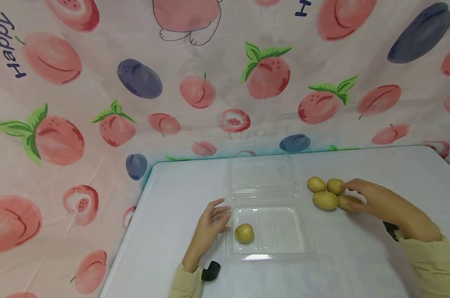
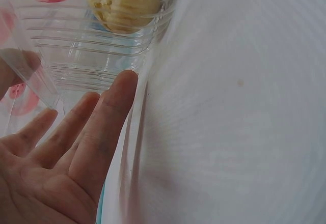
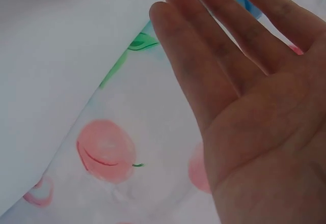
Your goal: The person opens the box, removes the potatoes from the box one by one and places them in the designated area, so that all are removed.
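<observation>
A clear plastic clamshell container [image 1: 273, 229] lies on the table with its lid folded back. One potato [image 1: 244, 233] sits in its left part, also seen as a potato [image 2: 127, 5] behind the ribbed wall in the left wrist view. My left hand [image 1: 209, 225] is beside the container's left edge, fingers extended and holding nothing. To the right of the container, several potatoes [image 1: 325, 200] are grouped together. My right hand [image 1: 374, 200] reaches over the rightmost potato [image 1: 348, 203], partly covering it. In the right wrist view its fingers [image 3: 188, 56] are straight, with the fingertips right at a potato.
The container's lid [image 1: 262, 176] lies flat toward the back of the white table [image 1: 173, 198]. Behind and to the left hangs a fruit-printed cloth [image 1: 210, 54]. Dark straps with small devices [image 1: 211, 271] are on the wrists.
</observation>
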Motion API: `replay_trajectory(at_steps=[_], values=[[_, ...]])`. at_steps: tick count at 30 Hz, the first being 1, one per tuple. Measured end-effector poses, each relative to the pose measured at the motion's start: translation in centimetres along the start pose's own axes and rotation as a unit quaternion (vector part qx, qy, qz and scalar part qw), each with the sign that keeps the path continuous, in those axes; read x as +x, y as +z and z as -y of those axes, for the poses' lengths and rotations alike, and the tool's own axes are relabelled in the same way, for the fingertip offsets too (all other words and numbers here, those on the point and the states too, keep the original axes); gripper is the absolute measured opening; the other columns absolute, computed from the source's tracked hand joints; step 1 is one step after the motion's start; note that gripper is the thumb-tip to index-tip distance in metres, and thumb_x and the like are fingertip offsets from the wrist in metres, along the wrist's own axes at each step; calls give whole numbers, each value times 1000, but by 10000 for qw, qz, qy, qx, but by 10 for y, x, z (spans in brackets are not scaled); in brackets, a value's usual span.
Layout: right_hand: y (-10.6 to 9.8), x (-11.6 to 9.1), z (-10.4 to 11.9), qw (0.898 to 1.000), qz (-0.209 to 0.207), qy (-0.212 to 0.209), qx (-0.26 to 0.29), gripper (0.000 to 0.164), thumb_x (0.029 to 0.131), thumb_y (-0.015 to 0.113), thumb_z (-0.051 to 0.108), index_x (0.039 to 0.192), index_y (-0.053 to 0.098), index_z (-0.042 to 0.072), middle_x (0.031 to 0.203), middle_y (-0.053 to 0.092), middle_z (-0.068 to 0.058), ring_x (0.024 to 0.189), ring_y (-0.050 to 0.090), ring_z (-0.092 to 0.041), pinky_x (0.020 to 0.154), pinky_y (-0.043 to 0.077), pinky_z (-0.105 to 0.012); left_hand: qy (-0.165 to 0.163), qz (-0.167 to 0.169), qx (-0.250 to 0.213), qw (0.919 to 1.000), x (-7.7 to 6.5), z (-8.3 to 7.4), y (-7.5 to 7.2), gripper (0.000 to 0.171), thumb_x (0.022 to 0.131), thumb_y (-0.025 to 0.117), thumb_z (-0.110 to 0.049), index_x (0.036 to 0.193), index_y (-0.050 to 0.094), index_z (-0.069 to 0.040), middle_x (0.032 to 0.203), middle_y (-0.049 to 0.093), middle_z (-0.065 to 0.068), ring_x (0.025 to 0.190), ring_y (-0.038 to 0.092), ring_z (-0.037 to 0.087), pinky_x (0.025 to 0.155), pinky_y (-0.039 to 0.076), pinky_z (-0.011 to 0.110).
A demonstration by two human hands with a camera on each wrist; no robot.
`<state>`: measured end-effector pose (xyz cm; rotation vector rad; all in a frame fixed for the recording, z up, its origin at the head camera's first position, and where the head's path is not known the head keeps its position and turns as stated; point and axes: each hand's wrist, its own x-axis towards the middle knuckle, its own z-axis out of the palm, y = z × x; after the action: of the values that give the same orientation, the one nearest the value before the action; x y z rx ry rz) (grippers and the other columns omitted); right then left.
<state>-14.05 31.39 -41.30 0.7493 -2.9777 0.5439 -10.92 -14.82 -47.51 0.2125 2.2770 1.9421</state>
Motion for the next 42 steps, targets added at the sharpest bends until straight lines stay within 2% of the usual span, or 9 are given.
replay_trajectory(at_steps=[9,19,26,30,36,42], values=[[-2,6,13,9998,93,47,140,33,87,77,19,115,68,5,118,67,-8,113,62,-32,92,52,-54,-37,-1,-43,10000,0,0,0,57,97,66,-17,147,40,-7,135,58,22,122,57,37,78,62,30],[-3,15,29,9993,30,-371,74,34,84,76,7,117,65,2,117,65,-11,110,62,-30,90,53,-52,-30,-14,2,10000,-1,-1,0,57,97,66,-18,147,40,-7,135,58,21,122,58,35,78,62,30],[0,23,36,9975,-175,-676,-133,33,82,79,9,113,68,6,109,66,-2,99,63,-19,83,57,-43,-10,-7,-30,10000,0,0,0,57,97,66,-17,147,41,-7,134,58,22,122,58,36,78,62,30],[1,26,44,9980,-145,-614,-53,34,83,79,10,115,68,6,113,67,-4,103,64,-22,87,56,-46,-20,-9,-3,10000,1,2,0,56,97,66,-17,147,41,-8,134,59,22,122,58,37,78,62,30],[2,28,55,9989,142,-440,78,36,86,78,14,119,66,6,119,66,-10,112,62,-30,93,54,-52,25,-3,-26,10000,1,3,0,56,97,66,-16,146,42,-8,134,59,22,122,58,38,77,62,30],[5,31,63,9970,-29,-747,-197,34,84,78,10,116,65,7,118,66,-10,107,62,-30,92,55,-51,14,-17,4,10000,1,3,0,56,97,66,-16,146,42,-7,133,59,21,121,58,37,77,62,29]])
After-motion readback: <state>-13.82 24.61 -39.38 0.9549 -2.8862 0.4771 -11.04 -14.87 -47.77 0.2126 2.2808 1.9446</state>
